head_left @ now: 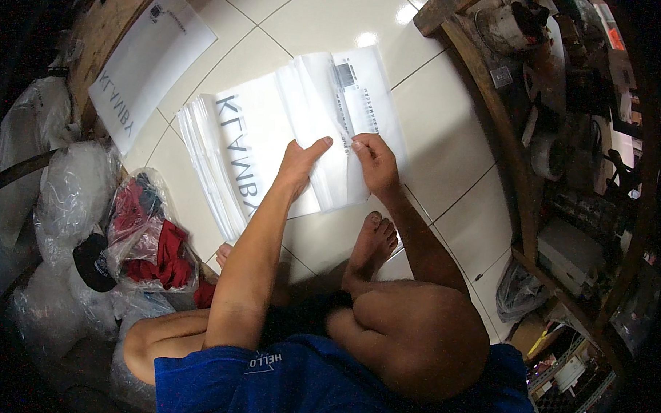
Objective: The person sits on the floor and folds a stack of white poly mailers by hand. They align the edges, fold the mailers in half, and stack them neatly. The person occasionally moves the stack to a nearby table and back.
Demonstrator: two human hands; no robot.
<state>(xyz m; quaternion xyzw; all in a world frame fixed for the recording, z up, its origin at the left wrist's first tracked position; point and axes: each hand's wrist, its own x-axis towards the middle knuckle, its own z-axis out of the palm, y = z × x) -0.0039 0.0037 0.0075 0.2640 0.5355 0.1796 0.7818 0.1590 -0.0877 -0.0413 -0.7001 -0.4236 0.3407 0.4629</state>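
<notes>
A pile of frosted white plastic bags with black print lies fanned out on the tiled floor in front of me. Its left edge shows several layers bunched together. Toward the right, the upper film is folded over, and a printed panel shows beside the fold. My left hand is on the folded plastic, thumb stretched over the top and other fingers mostly hidden; it appears to grip the film. Close to its right, my right hand is closed, pinching the plastic between thumb and forefinger.
Another printed white bag lies apart at the upper left, against a wooden board. Clear bags of red and dark cloth are heaped at the left, beside a black cap-like item. A wooden rack with machine parts stands at the right.
</notes>
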